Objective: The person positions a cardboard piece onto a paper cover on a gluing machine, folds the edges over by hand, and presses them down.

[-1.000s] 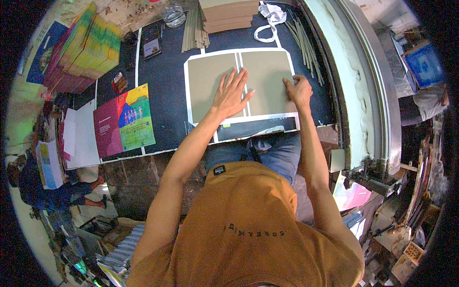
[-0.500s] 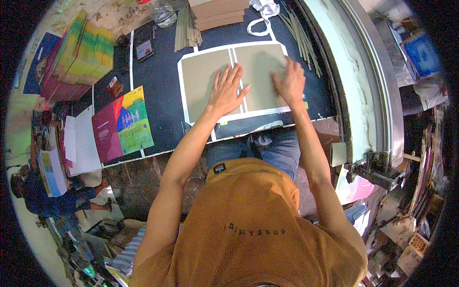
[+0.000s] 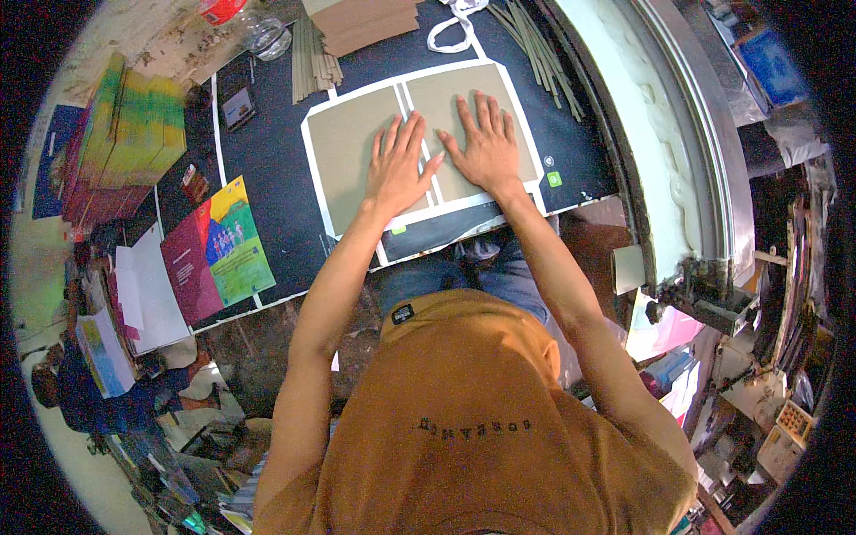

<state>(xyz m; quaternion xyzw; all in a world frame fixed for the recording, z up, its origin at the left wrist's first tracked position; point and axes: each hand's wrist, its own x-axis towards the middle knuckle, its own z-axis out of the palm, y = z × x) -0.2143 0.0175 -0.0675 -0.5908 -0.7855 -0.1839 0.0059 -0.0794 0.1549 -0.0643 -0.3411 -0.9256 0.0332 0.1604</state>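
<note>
Two grey-beige boards lie side by side on a white sheet [image 3: 316,169] with cut corners, its edges showing as a border. A narrow strip [image 3: 404,96] runs between them, with thin white gaps. My left hand [image 3: 399,171] rests flat across the inner part of the left board [image 3: 343,134] and the strip, fingers spread. On the right board [image 3: 441,85] my right hand [image 3: 486,147] also lies flat, its fingers apart and pointing away from me. Neither hand grips anything. Under the sheet is a dark table top [image 3: 285,178].
Stacked brown boards [image 3: 366,27], thin board strips [image 3: 312,62] and a white cloth loop [image 3: 455,31] lie at the back. More strips [image 3: 539,53] sit near a long metal machine [image 3: 704,152] on the right. Leftward are a colourful printed cover [image 3: 218,250], phone [image 3: 238,107] and book stack [image 3: 143,134].
My right hand has moved from the right board's outer edge inward and now lies flat on it. My left hand stays on the left board. The whole view has shifted slightly.
</note>
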